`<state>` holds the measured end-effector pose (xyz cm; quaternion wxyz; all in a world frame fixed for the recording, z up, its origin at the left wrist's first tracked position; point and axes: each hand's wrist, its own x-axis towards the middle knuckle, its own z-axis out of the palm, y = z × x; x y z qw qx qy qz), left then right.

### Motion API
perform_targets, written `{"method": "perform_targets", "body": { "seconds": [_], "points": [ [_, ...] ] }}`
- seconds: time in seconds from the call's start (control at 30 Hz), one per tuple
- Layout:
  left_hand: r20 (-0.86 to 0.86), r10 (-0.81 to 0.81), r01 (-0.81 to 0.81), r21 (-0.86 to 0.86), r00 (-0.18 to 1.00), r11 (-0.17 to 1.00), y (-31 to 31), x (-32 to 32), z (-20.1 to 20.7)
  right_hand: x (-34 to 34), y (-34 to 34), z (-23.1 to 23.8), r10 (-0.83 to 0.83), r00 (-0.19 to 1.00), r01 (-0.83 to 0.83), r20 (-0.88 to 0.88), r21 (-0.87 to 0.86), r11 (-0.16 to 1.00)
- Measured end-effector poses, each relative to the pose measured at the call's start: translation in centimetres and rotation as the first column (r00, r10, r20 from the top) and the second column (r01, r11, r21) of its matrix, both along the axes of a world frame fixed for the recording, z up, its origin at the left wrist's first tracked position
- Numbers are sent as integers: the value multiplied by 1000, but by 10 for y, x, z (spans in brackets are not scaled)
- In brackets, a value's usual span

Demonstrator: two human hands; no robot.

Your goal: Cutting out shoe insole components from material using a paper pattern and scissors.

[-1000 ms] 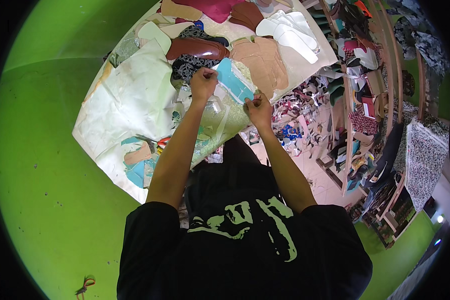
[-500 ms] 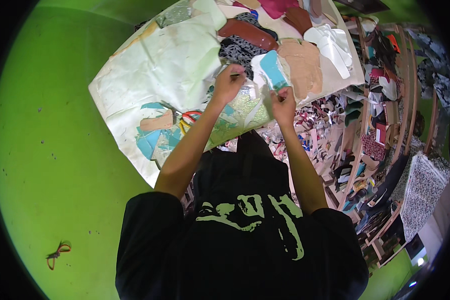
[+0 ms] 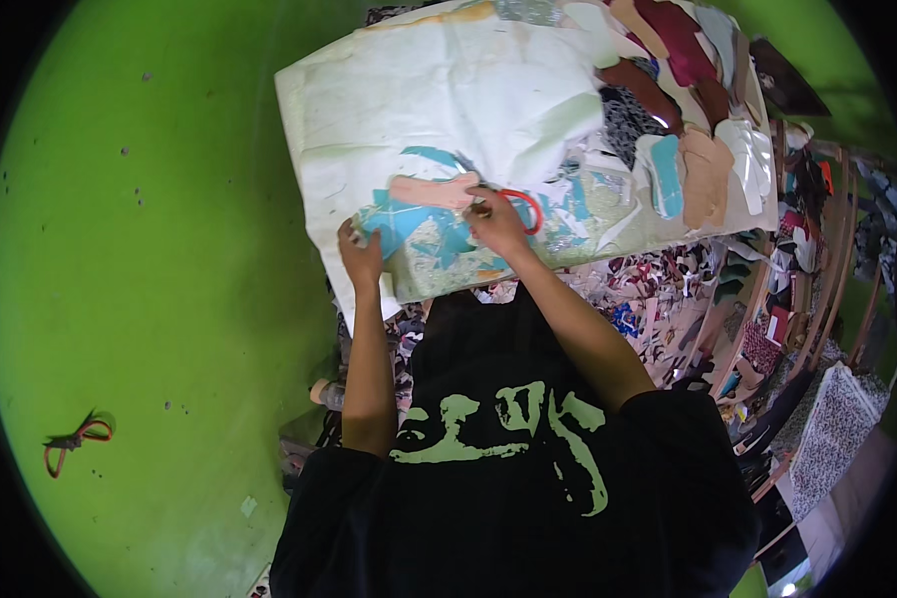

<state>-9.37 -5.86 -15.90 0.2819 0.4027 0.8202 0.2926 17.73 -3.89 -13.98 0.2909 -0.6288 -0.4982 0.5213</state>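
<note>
A pale pink sole-shaped piece (image 3: 424, 191) lies over teal sheet scraps on the left part of the white-covered table. My right hand (image 3: 495, 221) is closed at the pink piece's right end, fingertips on it. Just beyond that hand show the red handles of a pair of scissors (image 3: 533, 211), its blades partly hidden by the hand and scraps. At the left edge of a larger teal sheet (image 3: 397, 225), my left hand (image 3: 362, 254) pinches its margin between thumb and fingers. Several smaller teal offcuts (image 3: 431, 244) lie between the hands.
The white table cover (image 3: 399, 95) spreads beyond my hands. Brown, maroon, tan (image 3: 706, 179) and white cut pieces sit in stacks at the right, beside a teal sole-shaped piece (image 3: 666, 177). Heaped scraps (image 3: 648, 299) cover the floor right of me. Another red-handled pair of scissors (image 3: 75, 442) appears at lower left.
Both hands have moved left along the table to the pink piece and teal scraps. The teal sole-shaped piece has left my right hand and lies by the stacks. The view has shifted.
</note>
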Motion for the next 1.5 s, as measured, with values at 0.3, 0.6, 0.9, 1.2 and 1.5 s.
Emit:
{"method": "perform_targets", "body": {
  "seconds": [0.3, 0.6, 0.9, 1.2, 1.5],
  "points": [
    [557, -275, 316, 23, 784, 948, -12, -5, -3, 0, -4, -2, -721, 435, 756, -540, -217, 618],
    [403, -649, 661, 130, 646, 739, -57, 44, 30, 33, -26, 29, -722, 518, 753, -458, -157, 639],
    [790, 449, -158, -424, 416, 892, -106, 59, 11, -26, 18, -17, -116, 966, 138, -230, 78, 987],
    [801, 589, -580, -429, 110, 692, -120, 92, -9, -32, 31, -31, 234, 968, -245, 88, 156, 957],
    [788, 601, -621, -407, 133, 670, -105, 92, 12, -30, 38, -17, 334, 928, -365, 161, 232, 902]
  ]
}}
